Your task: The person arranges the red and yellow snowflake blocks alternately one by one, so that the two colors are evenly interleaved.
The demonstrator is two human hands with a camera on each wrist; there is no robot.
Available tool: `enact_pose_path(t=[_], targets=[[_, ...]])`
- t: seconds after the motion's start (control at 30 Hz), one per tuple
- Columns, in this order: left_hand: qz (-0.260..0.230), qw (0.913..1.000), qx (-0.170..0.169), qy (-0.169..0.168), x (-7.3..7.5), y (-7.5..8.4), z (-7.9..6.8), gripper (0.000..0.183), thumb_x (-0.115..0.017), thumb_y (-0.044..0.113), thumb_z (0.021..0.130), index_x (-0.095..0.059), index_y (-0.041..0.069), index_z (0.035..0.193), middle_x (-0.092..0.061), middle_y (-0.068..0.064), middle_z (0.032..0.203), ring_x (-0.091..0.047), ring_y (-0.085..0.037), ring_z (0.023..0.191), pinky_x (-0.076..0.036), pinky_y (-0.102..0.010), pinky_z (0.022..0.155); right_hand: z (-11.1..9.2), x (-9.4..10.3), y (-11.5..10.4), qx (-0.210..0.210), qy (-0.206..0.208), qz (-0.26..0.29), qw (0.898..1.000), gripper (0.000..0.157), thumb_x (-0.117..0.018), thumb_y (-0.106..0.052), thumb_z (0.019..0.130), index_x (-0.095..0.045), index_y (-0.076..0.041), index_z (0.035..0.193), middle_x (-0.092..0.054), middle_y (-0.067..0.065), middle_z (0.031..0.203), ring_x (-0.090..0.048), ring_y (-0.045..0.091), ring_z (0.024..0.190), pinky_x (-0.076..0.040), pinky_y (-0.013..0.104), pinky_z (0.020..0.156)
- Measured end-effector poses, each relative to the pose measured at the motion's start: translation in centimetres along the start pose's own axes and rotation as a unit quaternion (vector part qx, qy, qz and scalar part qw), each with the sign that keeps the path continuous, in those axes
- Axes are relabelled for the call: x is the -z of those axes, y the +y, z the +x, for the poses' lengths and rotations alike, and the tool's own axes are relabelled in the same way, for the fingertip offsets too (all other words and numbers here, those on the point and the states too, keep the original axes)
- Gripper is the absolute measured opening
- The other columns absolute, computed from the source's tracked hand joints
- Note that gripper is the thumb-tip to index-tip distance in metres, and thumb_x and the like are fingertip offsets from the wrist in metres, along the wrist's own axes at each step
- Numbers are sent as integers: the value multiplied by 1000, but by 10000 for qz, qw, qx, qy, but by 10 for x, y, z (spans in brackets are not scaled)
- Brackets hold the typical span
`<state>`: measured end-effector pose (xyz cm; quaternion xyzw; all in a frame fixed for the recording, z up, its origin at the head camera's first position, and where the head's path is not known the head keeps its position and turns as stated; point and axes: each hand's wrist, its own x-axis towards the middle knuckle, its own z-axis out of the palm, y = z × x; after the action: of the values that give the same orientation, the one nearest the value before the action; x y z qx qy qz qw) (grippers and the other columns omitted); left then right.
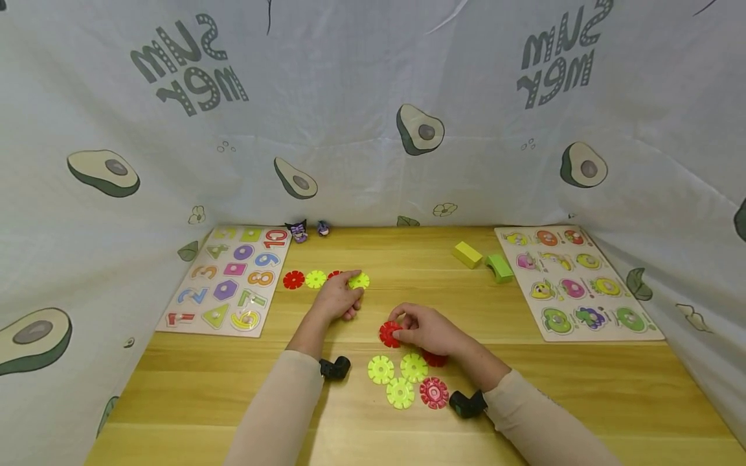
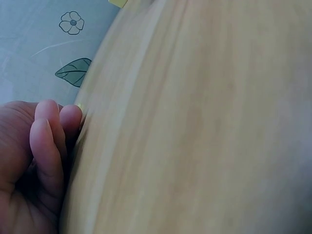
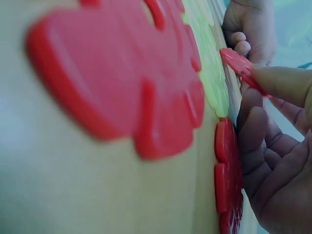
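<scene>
My right hand (image 1: 428, 329) pinches a red interlocking disc (image 1: 388, 334) between thumb and fingers; the right wrist view shows this red disc (image 3: 237, 63) at the fingertips. Further left, my left hand (image 1: 338, 296) reaches over a row of discs, its index finger stretched out over the yellow disc (image 1: 362, 281) at the row's right end. The other fingers (image 2: 46, 146) are loosely bent. A red disc (image 1: 294, 279) and a yellow disc (image 1: 316, 279) begin the row; another red one is partly hidden by the left hand.
Near me lie several yellow discs (image 1: 400, 393) and a pinkish-red disc (image 1: 434, 393), with another red disc (image 1: 434, 359) partly under my right hand. A number board (image 1: 198, 259) is at left, a fruit board (image 1: 524, 310) at right. Yellow (image 1: 468, 254) and green blocks (image 1: 499, 268) and small figures (image 1: 298, 231) stand behind.
</scene>
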<state>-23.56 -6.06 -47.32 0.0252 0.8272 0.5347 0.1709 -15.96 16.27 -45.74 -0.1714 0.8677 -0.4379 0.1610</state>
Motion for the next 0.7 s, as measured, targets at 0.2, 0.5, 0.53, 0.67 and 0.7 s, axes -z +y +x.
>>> enact_pose_path(t=[0.2, 0.5, 0.53, 0.67, 0.7], targets=[[-22, 10000, 3, -7, 0, 0, 1, 51, -58, 20, 92, -41, 20, 140, -61, -11, 63, -53, -15, 40, -51, -32, 42, 15, 3, -3, -487, 109, 1045, 9933, 22, -65, -14, 88, -59, -13, 109, -55, 13, 80, -63, 22, 65, -55, 33, 57], [-27, 10000, -1, -65, 1, 0, 1, 51, -57, 20, 92, -41, 20, 140, -61, -12, 63, -54, -16, 41, -52, -33, 42, 64, 13, -10, -1138, 871, 912, 9855, 32, -67, -6, 84, -56, -13, 113, -55, 14, 82, -65, 19, 67, -55, 29, 59], [-26, 10000, 15, -70, 1, 0, 1, 51, -57, 21, 92, -41, 20, 140, -61, -12, 63, -54, -16, 40, -51, -32, 42, 69, 15, -9, -1157, 898, 840, 9856, 32, -67, -6, 84, -55, -13, 113, -55, 14, 82, -65, 19, 66, -55, 28, 58], [23, 10000, 41, -16, 1, 0, 2, 51, -58, 21, 92, -42, 21, 140, -61, -11, 62, -53, -16, 40, -51, -32, 41, 85, 20, -8, -1161, 930, 681, 9865, 33, -66, -8, 86, -53, -10, 115, -58, 12, 81, -64, 18, 63, -55, 28, 57], [49, 10000, 39, -5, 1, 0, 2, 51, -58, 21, 92, -42, 21, 140, -61, -11, 62, -54, -16, 40, -51, -32, 41, 87, 21, -7, -1158, 921, 656, 9868, 32, -66, -9, 86, -52, -10, 115, -59, 12, 80, -64, 18, 61, -55, 28, 56]])
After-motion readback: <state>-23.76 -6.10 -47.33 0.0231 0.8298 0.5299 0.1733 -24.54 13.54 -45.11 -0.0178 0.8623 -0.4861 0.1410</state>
